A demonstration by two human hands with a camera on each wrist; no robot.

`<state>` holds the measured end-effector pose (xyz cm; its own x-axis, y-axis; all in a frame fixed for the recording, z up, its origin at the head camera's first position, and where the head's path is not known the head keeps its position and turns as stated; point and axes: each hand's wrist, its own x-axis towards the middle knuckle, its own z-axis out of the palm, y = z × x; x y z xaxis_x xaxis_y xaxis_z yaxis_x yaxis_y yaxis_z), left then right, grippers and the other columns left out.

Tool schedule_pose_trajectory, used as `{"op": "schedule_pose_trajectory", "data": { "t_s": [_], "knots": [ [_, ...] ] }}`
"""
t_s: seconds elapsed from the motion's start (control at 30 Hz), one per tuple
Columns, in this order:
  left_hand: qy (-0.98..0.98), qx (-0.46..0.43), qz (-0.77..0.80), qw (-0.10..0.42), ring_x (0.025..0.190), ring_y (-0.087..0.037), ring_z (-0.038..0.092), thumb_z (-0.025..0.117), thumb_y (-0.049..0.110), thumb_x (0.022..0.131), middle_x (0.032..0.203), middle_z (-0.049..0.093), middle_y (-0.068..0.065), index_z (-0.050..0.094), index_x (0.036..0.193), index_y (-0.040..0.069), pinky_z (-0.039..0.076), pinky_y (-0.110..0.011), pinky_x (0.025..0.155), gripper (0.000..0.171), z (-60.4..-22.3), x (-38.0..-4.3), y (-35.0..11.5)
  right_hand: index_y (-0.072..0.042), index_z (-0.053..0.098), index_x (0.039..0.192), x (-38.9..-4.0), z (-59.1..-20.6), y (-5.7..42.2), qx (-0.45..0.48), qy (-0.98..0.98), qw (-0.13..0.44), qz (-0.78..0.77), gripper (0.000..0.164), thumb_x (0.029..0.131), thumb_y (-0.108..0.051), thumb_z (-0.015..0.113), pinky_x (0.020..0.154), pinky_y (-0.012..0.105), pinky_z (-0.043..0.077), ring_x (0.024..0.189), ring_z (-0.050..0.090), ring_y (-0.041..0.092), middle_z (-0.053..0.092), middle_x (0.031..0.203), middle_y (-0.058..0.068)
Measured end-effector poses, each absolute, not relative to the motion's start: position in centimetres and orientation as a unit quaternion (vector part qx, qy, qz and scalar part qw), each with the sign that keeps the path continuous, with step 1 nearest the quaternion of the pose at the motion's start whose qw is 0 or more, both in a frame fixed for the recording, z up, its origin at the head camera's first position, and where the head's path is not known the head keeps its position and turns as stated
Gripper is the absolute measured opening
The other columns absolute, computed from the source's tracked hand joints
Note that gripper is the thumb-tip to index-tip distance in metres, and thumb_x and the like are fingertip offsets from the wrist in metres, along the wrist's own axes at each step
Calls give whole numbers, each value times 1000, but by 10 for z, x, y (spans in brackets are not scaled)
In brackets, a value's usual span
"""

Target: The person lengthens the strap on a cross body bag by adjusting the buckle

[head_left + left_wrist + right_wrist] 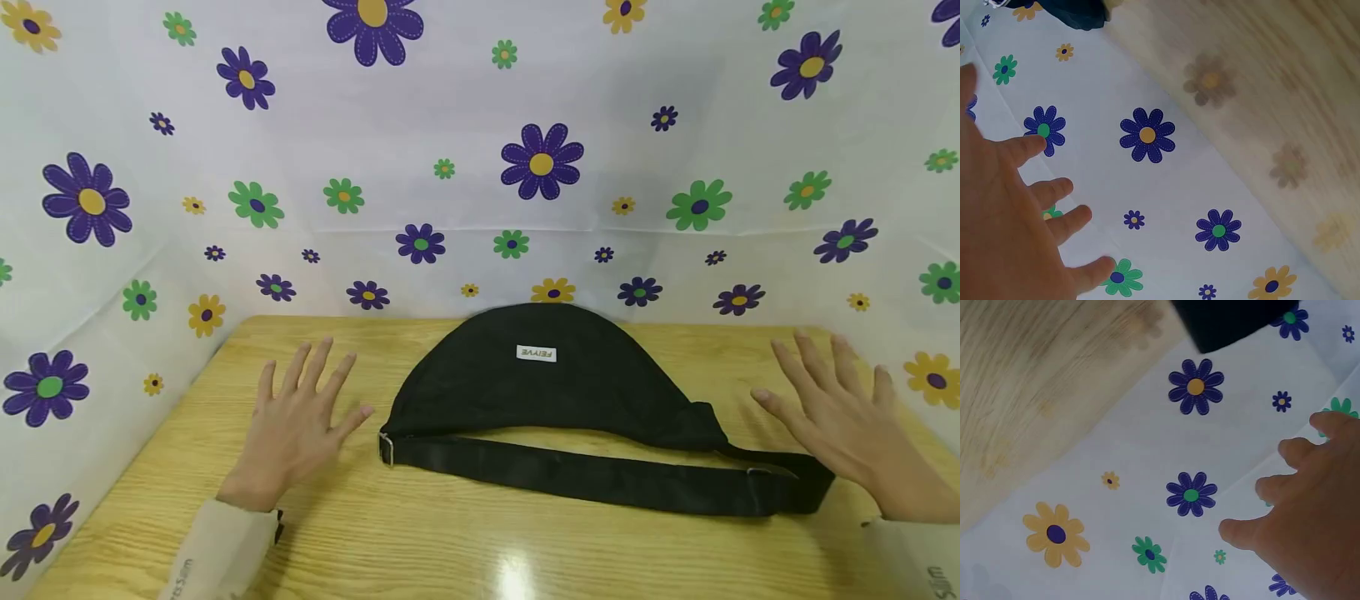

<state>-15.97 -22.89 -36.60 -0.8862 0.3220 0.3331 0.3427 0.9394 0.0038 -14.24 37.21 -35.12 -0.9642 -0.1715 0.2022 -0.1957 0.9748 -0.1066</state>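
Note:
A black waist bag [540, 383] lies on the wooden table in the head view, its curved edge toward the back and a small white label [536, 353] on its front. Its wide black strap [585, 479] runs along the near side, with a metal buckle [386, 448] at the left end. To the left of the bag, my left hand [296, 425] is held with fingers spread, holding nothing. My right hand [840, 408] is spread the same way on the right, near the strap's looped end. Both wrist views show spread fingers and only a dark corner of the bag [1079, 11].
The wooden table [450, 550] reaches back to a white cloth backdrop [450, 100] printed with purple, green and yellow flowers. This cloth also runs along the left and right sides. Beige sleeves [225, 550] cover both forearms.

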Motion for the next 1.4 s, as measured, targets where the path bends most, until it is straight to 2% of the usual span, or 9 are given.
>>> {"op": "schedule_pose_trajectory", "data": {
  "t_s": [0.07,0.17,0.23,0.37,0.5,0.6,0.8,1.17,1.4],
  "knots": [
    [-971,-180,-28,158,143,-45,30,58,46,101,161,29,-23,40,155,8,24,-69,109,68,-365,-160,-229,-6,1,163,-144,-346,366,96,-987,84,94,79,108,-46,42,103,81,-3,145,-4,57,7,161,35],
    [-967,-200,-29,154,135,-48,42,66,34,99,156,35,-25,40,154,5,39,-67,99,67,-364,-161,-230,5,19,159,-146,-336,354,104,-984,63,132,76,107,-42,50,100,79,21,134,28,63,28,152,41],
    [-964,-212,-42,154,127,-48,51,70,27,98,150,44,-26,43,152,3,45,-66,93,65,-364,-162,-231,10,38,149,-149,-330,343,124,-978,71,152,67,104,-36,59,88,72,40,117,49,59,45,140,41],
    [-963,-215,-104,126,116,-45,60,70,18,98,135,58,-25,54,143,1,51,-60,87,51,-363,-162,-230,10,62,125,-153,-320,319,170,-958,110,201,39,98,-17,70,75,58,53,92,67,40,66,117,29],
    [-960,-208,-166,83,107,-41,65,68,13,98,127,64,-22,60,136,0,55,-55,83,40,-362,-163,-230,7,69,116,-158,-316,298,188,-940,124,257,27,93,-6,73,74,31,58,87,68,13,71,110,22],
    [-955,-205,-207,61,104,-38,67,67,10,99,125,65,-21,62,133,-1,54,-54,83,36,-364,-164,-230,6,70,116,-161,-314,287,197,-930,104,292,25,93,-4,72,72,18,53,87,65,4,71,109,19],
    [-938,-210,-273,26,103,-35,68,65,4,98,124,66,-22,62,130,-6,55,-51,85,33,-367,-162,-230,3,69,117,-165,-313,264,214,-916,60,333,24,94,-3,72,76,29,57,90,68,15,73,105,11],
    [-914,-236,-329,7,99,-33,69,65,-3,97,122,67,-23,62,128,-9,57,-42,80,32,-367,-165,-227,4,69,115,-172,-311,229,237,-887,28,395,22,94,-3,72,76,28,54,89,68,15,72,105,13],
    [-905,-235,-353,-20,87,-26,70,64,-6,96,98,71,-11,63,125,-9,57,-33,73,29,-368,-166,-227,5,69,113,-177,-316,207,249,-861,-19,443,20,95,-2,70,77,28,55,92,68,22,71,107,16]
  ]
}}
